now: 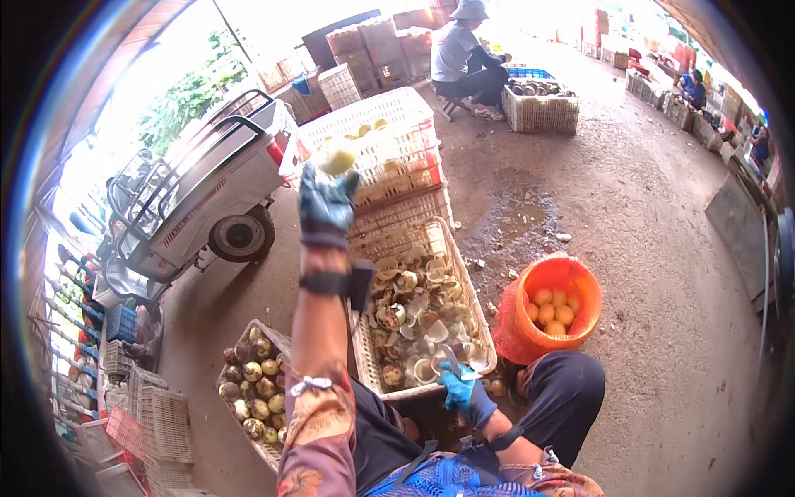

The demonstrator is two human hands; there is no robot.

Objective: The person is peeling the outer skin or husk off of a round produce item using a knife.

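My left hand (330, 205), in a dark teal glove, reaches out over a white crate (406, 108) with its fingers spread. A pale yellow-green peeled fruit (336, 156), blurred, is right at its fingertips. Several similar pale fruits (364, 130) show inside that crate. My right hand (465, 396), gloved in blue, is closed round a small knife (452, 361) whose blade points up. It is close to the near right corner of a cream crate (483, 335) filled with pale peel pieces (426, 311). Part of the knife is hidden in the glove.
Left of my legs stands a crate of brown-green unpeeled fruits (258, 385). An orange bucket (546, 348) with yellow-orange round fruits stands at right. A three-wheeled cart (207, 186) is parked at left. Ahead, a person (468, 62) sits beside a filled crate (542, 114).
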